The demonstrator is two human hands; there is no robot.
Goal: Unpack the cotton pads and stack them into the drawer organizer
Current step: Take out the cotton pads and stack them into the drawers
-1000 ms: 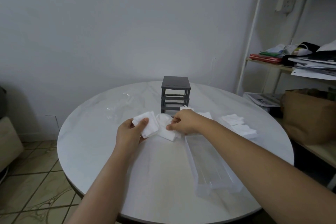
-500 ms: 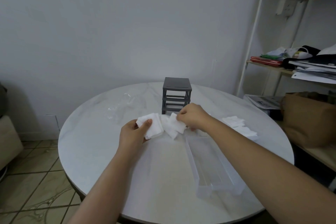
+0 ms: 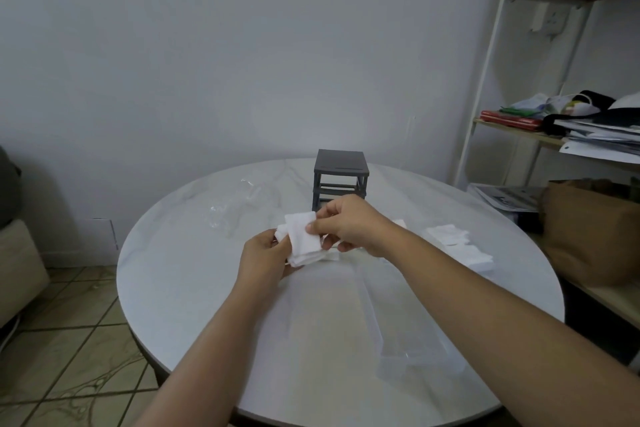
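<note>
One head-worn wide-angle camera looks forward and down across the near round marble table [image 3: 194,288] toward the wall [image 3: 242,45].

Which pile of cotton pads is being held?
The bunch in the left hand and right hand, before the grey rack; the other pile lies farther right.

a brown bag [image 3: 588,236] sits beside the round table [image 3: 194,288], below cluttered shelves [image 3: 530,134].

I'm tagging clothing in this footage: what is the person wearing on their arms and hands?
Nothing that shows. The left hand and right hand are ungloved, with no ring, watch or bracelet visible on the sides facing the camera. The arms behind them are bare right to the frame's edge, with no sleeve or cuff in view.
</note>
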